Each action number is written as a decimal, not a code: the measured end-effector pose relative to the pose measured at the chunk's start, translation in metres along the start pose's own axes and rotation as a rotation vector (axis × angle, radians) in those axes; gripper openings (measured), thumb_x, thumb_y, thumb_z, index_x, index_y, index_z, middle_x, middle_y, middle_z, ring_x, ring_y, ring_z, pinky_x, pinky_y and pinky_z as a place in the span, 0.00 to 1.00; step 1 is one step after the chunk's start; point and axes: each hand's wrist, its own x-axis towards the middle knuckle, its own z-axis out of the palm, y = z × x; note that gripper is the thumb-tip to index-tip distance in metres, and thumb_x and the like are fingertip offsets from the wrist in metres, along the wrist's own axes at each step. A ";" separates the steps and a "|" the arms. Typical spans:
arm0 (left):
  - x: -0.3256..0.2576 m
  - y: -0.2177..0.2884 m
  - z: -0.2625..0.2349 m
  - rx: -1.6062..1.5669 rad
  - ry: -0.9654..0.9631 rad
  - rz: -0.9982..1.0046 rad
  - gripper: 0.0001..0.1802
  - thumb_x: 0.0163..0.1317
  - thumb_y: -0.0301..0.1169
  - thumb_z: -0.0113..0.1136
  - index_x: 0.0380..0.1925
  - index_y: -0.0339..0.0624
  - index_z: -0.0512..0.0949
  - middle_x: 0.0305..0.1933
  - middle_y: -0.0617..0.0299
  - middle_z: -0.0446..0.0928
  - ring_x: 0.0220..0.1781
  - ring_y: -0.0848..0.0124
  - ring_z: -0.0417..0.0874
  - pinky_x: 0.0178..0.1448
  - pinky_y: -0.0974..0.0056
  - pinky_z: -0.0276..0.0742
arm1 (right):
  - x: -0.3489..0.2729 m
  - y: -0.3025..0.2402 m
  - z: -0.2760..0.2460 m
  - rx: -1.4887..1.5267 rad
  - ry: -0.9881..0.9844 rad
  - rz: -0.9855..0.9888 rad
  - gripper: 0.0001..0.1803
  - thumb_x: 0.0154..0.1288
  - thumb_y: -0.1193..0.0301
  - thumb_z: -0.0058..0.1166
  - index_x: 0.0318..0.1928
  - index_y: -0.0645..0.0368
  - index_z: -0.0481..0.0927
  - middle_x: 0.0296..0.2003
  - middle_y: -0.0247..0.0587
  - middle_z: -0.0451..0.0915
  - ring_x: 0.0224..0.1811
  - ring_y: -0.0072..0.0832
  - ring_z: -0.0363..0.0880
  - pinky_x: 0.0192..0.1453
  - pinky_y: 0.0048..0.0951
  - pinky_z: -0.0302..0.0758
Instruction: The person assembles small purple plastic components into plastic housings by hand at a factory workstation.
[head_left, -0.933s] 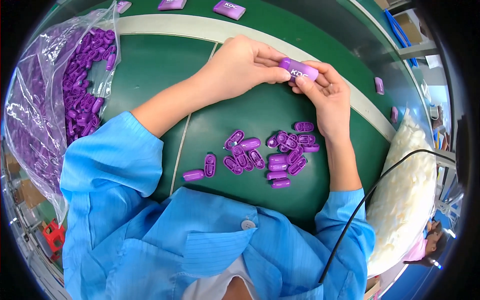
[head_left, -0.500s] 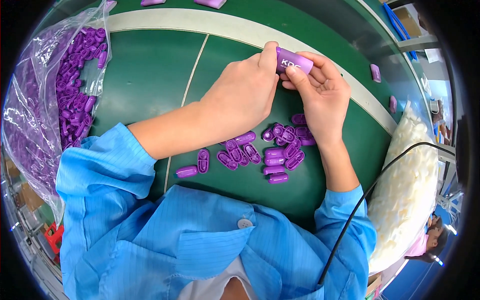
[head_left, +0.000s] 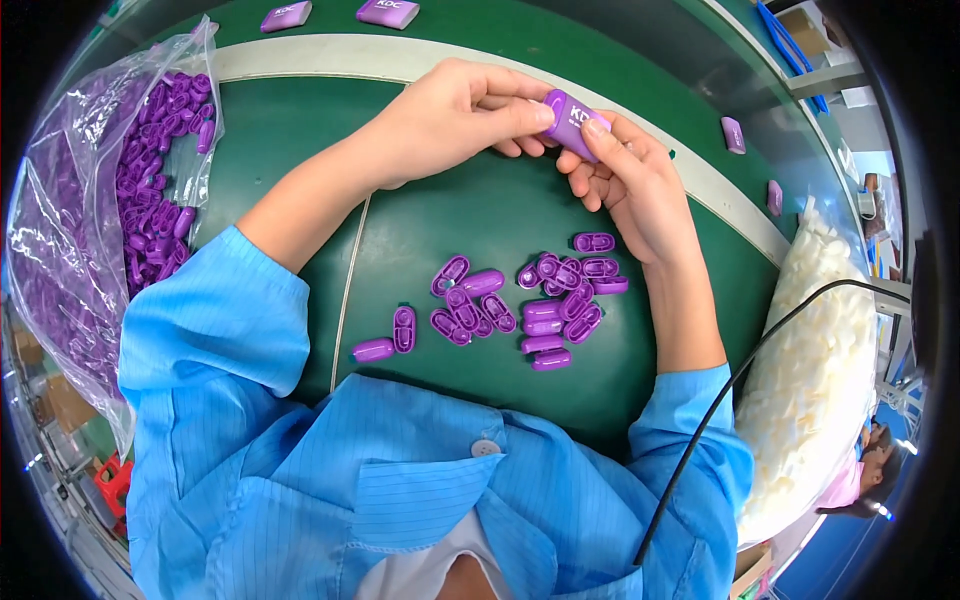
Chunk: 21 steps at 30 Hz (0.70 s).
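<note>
Both hands hold one small purple plastic case (head_left: 572, 122) above the green belt (head_left: 300, 150). My left hand (head_left: 450, 115) pinches its left end between thumb and fingers. My right hand (head_left: 625, 185) grips its right end from below, thumb on top. Under my wrists lies a loose heap of several purple oval shells (head_left: 540, 300), some open side up, with two stray shells (head_left: 390, 340) off to the left.
A clear plastic bag (head_left: 110, 210) full of purple shells lies at the left. A bag of white parts (head_left: 820, 370) sits at the right. Finished purple cases (head_left: 385, 12) rest on the belt's far side, two more cases (head_left: 733, 133) to the right. A black cable (head_left: 730, 400) crosses my right sleeve.
Both hands have stayed together on the purple case and shifted a little toward the far side of the belt. The case has turned slightly between the fingers.
</note>
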 end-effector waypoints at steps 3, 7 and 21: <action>-0.001 -0.001 0.001 -0.093 -0.007 -0.017 0.18 0.62 0.35 0.56 0.48 0.34 0.75 0.36 0.62 0.79 0.35 0.78 0.78 0.41 0.73 0.75 | 0.001 0.001 -0.004 0.079 -0.074 0.063 0.15 0.66 0.63 0.49 0.43 0.64 0.73 0.27 0.37 0.79 0.23 0.16 0.74 0.27 0.13 0.70; -0.002 -0.003 0.007 -0.135 -0.009 0.066 0.18 0.62 0.35 0.57 0.48 0.36 0.75 0.37 0.64 0.79 0.33 0.79 0.76 0.39 0.73 0.74 | -0.001 0.001 -0.003 0.182 -0.137 0.065 0.14 0.66 0.63 0.49 0.42 0.63 0.73 0.27 0.37 0.79 0.23 0.16 0.74 0.27 0.14 0.71; -0.017 0.016 0.034 -0.518 0.067 -0.043 0.43 0.64 0.63 0.22 0.53 0.35 0.70 0.47 0.55 0.75 0.51 0.68 0.74 0.57 0.63 0.68 | -0.013 -0.007 0.027 0.034 -0.259 0.100 0.11 0.66 0.63 0.49 0.37 0.59 0.74 0.24 0.30 0.76 0.21 0.12 0.70 0.22 0.12 0.64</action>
